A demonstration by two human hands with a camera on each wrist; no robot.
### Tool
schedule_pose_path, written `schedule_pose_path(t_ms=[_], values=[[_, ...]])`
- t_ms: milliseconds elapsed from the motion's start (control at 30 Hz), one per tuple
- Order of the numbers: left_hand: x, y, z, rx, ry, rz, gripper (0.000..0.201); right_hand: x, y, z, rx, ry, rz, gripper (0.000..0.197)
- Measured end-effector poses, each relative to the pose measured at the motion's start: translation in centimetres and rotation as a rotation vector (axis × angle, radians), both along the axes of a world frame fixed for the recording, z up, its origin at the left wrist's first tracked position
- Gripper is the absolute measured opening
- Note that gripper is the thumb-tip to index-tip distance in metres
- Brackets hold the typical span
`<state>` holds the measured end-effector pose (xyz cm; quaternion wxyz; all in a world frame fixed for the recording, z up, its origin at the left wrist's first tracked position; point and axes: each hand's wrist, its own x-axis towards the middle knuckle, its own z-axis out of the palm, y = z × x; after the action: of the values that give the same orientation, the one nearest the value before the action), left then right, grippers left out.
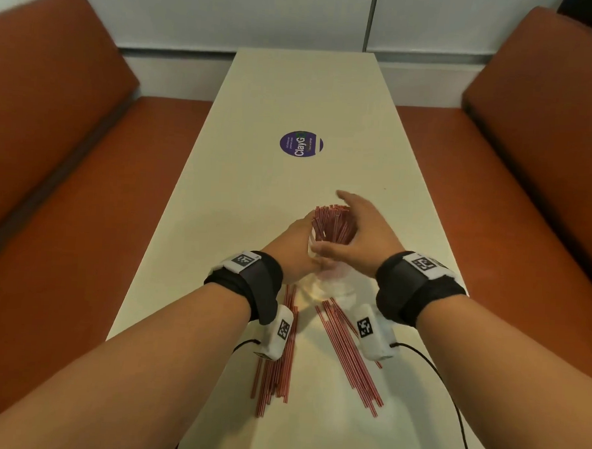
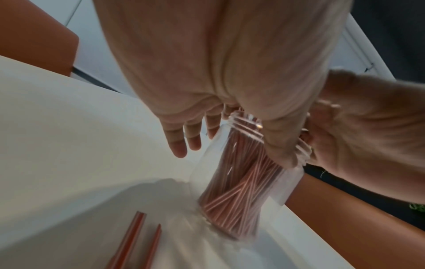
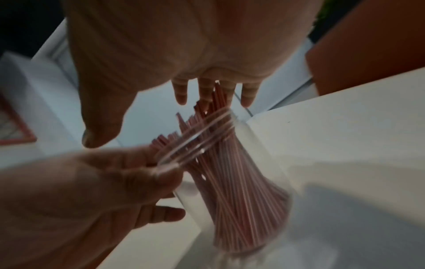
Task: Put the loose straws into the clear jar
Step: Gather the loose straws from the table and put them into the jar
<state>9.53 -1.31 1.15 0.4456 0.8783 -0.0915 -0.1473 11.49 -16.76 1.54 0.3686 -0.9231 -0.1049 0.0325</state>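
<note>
A clear jar (image 1: 329, 284) stands tilted on the white table (image 1: 295, 87), packed with red-and-white straws (image 1: 332, 222) that stick out of its mouth. My left hand (image 1: 297, 245) grips the jar's neck, thumb on one side and fingers on the other, as the left wrist view shows on the jar (image 2: 241, 182). With straight fingers, my right hand (image 1: 359, 227) lies against the straw tops (image 3: 207, 109) above the jar (image 3: 241, 163) and holds nothing. Two piles of loose straws lie nearer me, one on the left (image 1: 277, 360) and one on the right (image 1: 349, 354).
A round purple sticker (image 1: 301, 144) sits on the table beyond the jar. Orange bench seats run along the left (image 1: 67, 178) and right (image 1: 529, 202) of the narrow table. A black cable (image 1: 450, 387) trails from my right wrist across the table's near right part.
</note>
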Motion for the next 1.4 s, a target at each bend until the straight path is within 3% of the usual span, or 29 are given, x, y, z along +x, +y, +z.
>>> schedule_pose_path(t_ms=[100, 200, 300, 433, 633, 700, 767, 833, 933, 1067, 1167, 1333, 1400], values=[[-0.1, 0.2, -0.1, 0.016, 0.036, 0.042, 0.078, 1.4, 1.1, -0.6, -0.161, -0.034, 0.08, 0.094], [-0.1, 0.7, -0.2, 0.036, 0.019, 0.04, 0.071, 2.3, 1.4, -1.2, -0.234, -0.1, 0.065, 0.064], [-0.4, 0.6, 0.2, 0.029, -0.004, 0.018, 0.073, 2.7, 1.6, -1.6, -0.135, -0.16, 0.015, 0.04], [-0.4, 0.7, 0.2, 0.044, 0.012, 0.016, 0.071, 2.7, 2.0, -2.2, -0.241, -0.164, 0.08, 0.041], [-0.5, 0.7, 0.9, 0.105, -0.003, -0.003, 0.071, 2.8, 2.1, -1.8, -0.243, -0.147, 0.027, 0.039], [-0.7, 1.5, 0.9, 0.146, 0.019, 0.011, 0.081, 2.1, 1.6, -1.0, -0.262, -0.192, -0.013, 0.04], [-1.1, 2.6, 0.3, 0.296, 0.09, 0.062, 0.086, 0.7, 0.6, -0.2, -0.215, -0.263, -0.093, 0.04], [-2.0, 3.8, -0.3, 0.498, 0.143, 0.103, 0.066, -1.4, -0.7, -0.4, -0.116, -0.268, -0.191, 0.038], [-4.3, 4.9, -0.9, 0.663, 0.199, 0.116, 0.039, -5.3, -2.4, -2.3, -0.112, -0.103, -0.233, 0.032], [-8.0, 3.8, -2.0, 0.706, 0.246, 0.173, 0.048, -9.8, -2.5, -4.7, -0.332, 0.252, -0.134, 0.058], [-10.1, 1.7, -2.6, 0.722, 0.219, 0.211, 0.048, -11.7, -1.4, -5.7, -0.52, 0.333, -0.074, 0.066], [-11.1, -0.2, -3.1, 0.738, 0.17, 0.217, 0.023, -12.1, -0.3, -5.1, -0.567, 0.385, -0.063, 0.032], [-11.1, -0.4, -3.0, 0.725, 0.169, 0.242, 0.022, -11.9, -0.1, -4.8, -0.568, 0.4, -0.079, 0.026]])
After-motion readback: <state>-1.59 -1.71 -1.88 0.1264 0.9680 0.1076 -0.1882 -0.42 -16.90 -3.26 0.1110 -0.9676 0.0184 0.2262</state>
